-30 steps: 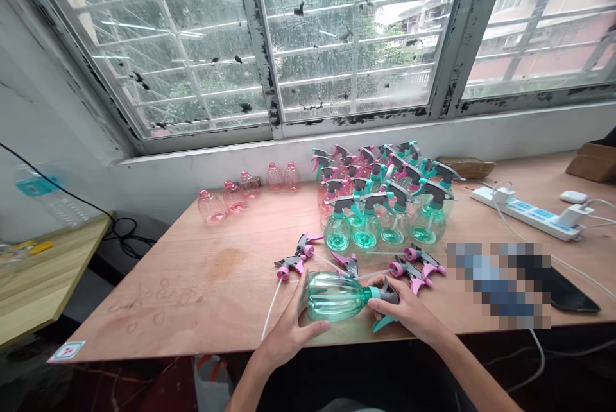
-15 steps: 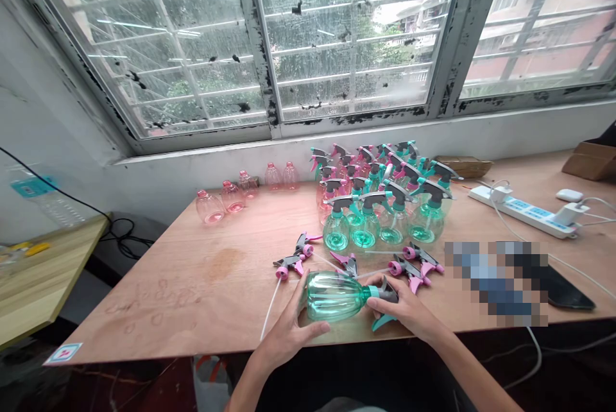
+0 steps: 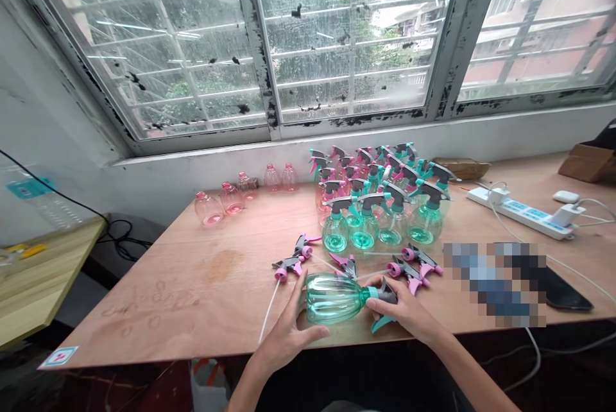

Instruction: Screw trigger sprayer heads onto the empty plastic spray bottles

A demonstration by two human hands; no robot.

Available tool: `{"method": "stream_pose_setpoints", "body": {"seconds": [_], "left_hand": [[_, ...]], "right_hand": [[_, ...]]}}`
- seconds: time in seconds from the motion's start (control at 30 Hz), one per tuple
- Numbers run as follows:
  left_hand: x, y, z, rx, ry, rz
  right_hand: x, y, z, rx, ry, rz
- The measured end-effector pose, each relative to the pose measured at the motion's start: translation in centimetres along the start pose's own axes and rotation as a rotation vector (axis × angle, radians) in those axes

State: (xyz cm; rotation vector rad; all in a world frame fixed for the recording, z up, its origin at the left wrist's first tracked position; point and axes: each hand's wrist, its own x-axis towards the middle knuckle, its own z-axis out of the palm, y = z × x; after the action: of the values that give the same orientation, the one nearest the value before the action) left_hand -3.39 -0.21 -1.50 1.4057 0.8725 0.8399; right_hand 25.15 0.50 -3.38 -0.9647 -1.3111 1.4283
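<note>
A clear green spray bottle (image 3: pixel 334 300) lies sideways above the table's front edge, its base to the left. My left hand (image 3: pixel 292 328) cups the base, with the thumb below and the fingers behind. My right hand (image 3: pixel 407 310) grips the grey and teal spray head (image 3: pixel 382 294) at the neck. Pink and grey trigger sprayers with tubes lie around: one sprayer (image 3: pixel 287 266) to the left, another (image 3: pixel 347 264) just behind the bottle, and a further sprayer (image 3: pixel 409 271) behind my right hand.
Several assembled spray bottles (image 3: pixel 363 230) stand in rows at the back. Several pink bottles without heads (image 3: pixel 208 208) stand at the back left. On the right are a power strip (image 3: pixel 522 212) with cables, a dark phone (image 3: pixel 563 287) and a cardboard box (image 3: pixel 584 162).
Both hands keep the same grip on the green spray bottle. The view has shifted very slightly; nothing else has visibly moved.
</note>
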Motion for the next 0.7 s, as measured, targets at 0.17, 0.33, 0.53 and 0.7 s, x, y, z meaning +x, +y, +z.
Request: {"method": "stream_pose_setpoints", "body": {"seconds": [0.17, 0.33, 0.53, 0.7], "left_hand": [[0.1, 0.1, -0.1, -0.003, -0.011, -0.01], [-0.1, 0.9, 0.2, 0.057, -0.045, 0.049], [0.1, 0.9, 0.2, 0.034, 0.001, 0.003], [0.2, 0.5, 0.1, 0.046, -0.008, -0.031]], "right_hand": [[-0.1, 0.0, 0.0, 0.003, 0.006, 0.012], [-0.1, -0.2, 0.1, 0.006, 0.017, 0.019], [-0.1, -0.2, 0.0, -0.013, 0.004, 0.01], [0.0, -0.1, 0.0, -0.006, 0.003, 0.009]]}}
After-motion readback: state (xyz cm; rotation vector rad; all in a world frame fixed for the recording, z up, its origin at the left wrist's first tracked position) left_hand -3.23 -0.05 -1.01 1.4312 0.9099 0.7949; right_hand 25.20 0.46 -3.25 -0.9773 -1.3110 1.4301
